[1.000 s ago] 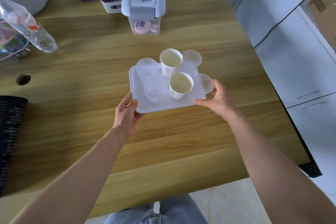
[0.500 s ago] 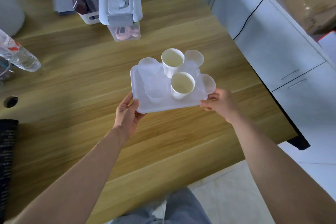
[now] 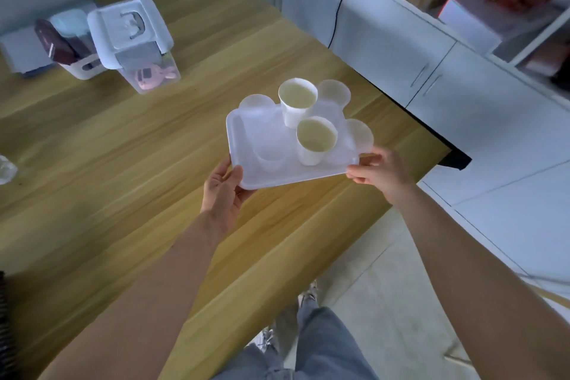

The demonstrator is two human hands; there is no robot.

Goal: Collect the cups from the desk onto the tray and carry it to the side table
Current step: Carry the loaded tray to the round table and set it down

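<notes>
Here, tray [image 3: 246, 145] of cups between left hand [image 3: 222, 191], right hand [image 3: 380, 170], both pinching its edges

Both hands hold the tray [image 3: 246, 145] over the tabletop [image 3: 108, 148]: left hand [image 3: 222, 191] at its near-left corner, right hand [image 3: 381, 171] at its right edge. Two paper cups [image 3: 315, 141] stand upright among translucent cups [image 3: 270, 160].

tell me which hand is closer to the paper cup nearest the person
Right. The right hand grips the tray at its near right corner, just right of that paper cup. The left hand holds the near left corner, farther away across the tray.
</notes>
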